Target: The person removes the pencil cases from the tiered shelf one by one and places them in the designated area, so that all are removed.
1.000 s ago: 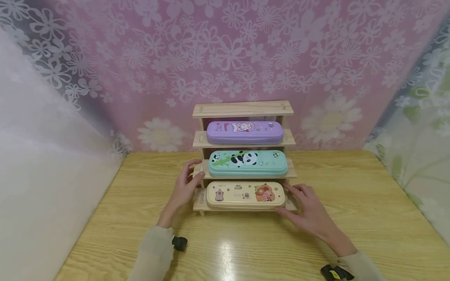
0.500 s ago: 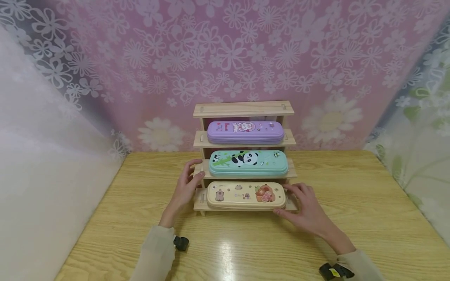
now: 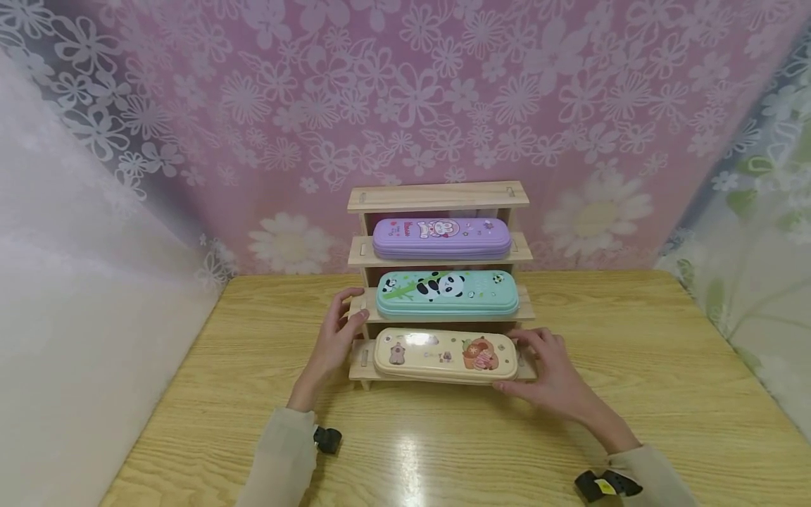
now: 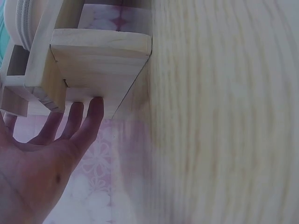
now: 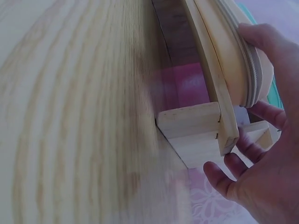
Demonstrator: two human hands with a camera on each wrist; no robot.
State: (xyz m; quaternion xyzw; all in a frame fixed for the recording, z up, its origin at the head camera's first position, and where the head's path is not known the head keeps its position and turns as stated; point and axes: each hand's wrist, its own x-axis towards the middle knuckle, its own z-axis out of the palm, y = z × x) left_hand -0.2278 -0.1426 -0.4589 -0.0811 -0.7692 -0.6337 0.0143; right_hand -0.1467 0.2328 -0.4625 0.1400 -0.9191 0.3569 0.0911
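Observation:
A cream pencil case [image 3: 445, 355] with cartoon animals lies on the lowest tier of a stepped wooden shelf [image 3: 437, 197]. My right hand [image 3: 557, 377] pinches its right end, thumb at the front edge and index finger behind. In the right wrist view, the thumb presses by the zipper [image 5: 252, 70] and the other fingers spread beside the shelf's end. My left hand [image 3: 329, 341] holds the shelf's left end at the second tier from the bottom, thumb in front and fingers behind. A mint panda pencil case [image 3: 448, 293] lies on that tier, with a purple pencil case [image 3: 442, 238] one tier above.
The shelf stands on a wood-grain table [image 3: 253, 451], near its back edge. A pink flowered curtain [image 3: 405, 91] hangs close behind it. Pale flowered cloth [image 3: 76, 296] bounds the left side, and similar cloth [image 3: 760, 267] the right.
The cream case has shifted slightly right, and its right end sits a little nearer the front, so it lies at a slight slant. A glare now shows on its lid. The left hand stays put.

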